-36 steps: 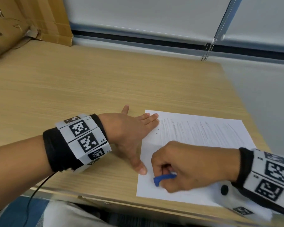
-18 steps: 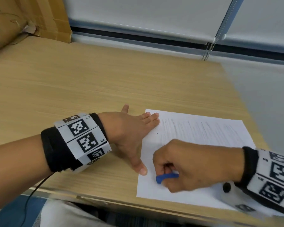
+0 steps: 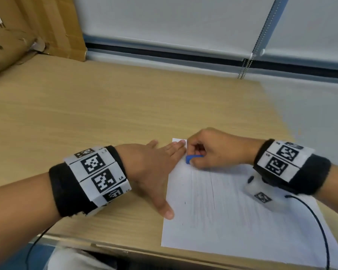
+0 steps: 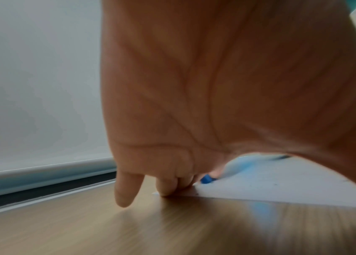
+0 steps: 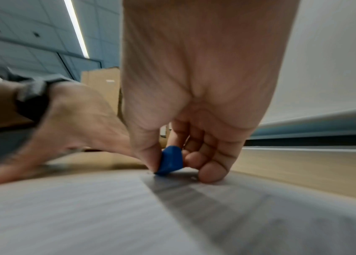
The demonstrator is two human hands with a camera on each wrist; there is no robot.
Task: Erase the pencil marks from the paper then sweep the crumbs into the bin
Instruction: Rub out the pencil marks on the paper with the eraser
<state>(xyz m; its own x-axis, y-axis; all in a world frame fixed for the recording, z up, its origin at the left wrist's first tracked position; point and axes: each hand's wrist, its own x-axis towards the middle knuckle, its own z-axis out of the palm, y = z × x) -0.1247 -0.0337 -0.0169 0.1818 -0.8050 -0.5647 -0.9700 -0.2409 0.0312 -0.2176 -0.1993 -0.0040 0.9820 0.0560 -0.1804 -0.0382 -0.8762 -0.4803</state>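
Right hand (image 3: 219, 148) pinches the blue eraser (image 3: 192, 158) between thumb and curled fingers (image 5: 196, 159), lower edge of the eraser down on the paper (image 3: 242, 221) at the sheet's far-left corner. Wrist view confirms contact: eraser tip touches the sheet, little finger also rests on it.

Left hand (image 3: 150, 166) lies flat, fingers straight and spread, thumb stretched along the paper's left edge; fingertips press the far-left corner of the sheet, just beside the eraser. Palm is mostly on the bare worktop (image 3: 86, 114), little finger lifted off the surface in the left wrist view.

Paper sits at the worktop's near-right corner, its near edge close to the worktop's front edge. Faint pencil lines run across the sheet, a few dark specks near its left side. Cardboard (image 3: 27, 30) stands at the far-left corner of the worktop.
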